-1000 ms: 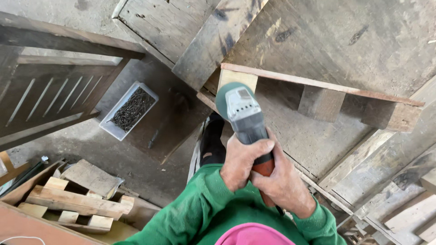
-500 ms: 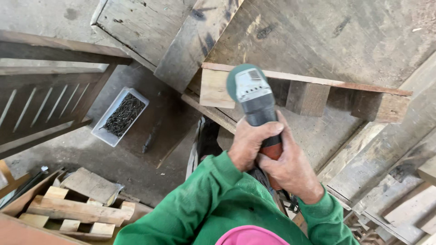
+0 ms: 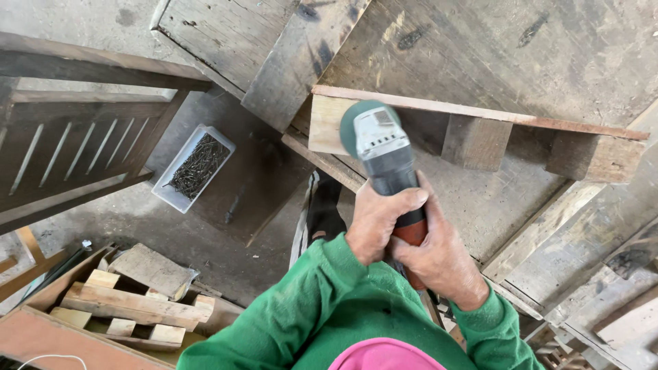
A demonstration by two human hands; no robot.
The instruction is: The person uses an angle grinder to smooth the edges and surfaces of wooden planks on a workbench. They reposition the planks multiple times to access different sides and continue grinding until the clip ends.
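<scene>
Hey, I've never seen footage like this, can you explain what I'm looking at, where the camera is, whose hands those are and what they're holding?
There is no machine here: a person works with bare hands, and the single picture comes from a camera worn on that person's head, looking straight down. That is why you see green sleeves at the bottom and the ground far below.

The left hand and the right hand both wrap the handle of a handheld power tool with a green round head and a grey body, likely a grinder or sander. Its head sits against the pale end of a wooden pallet piece made of a thin slat on blocks.

Below, on the concrete floor, lies a white tray of dark nails. At lower left is a wooden crate with wood offcuts in it. Weathered planks and a slatted frame surround the work.
</scene>
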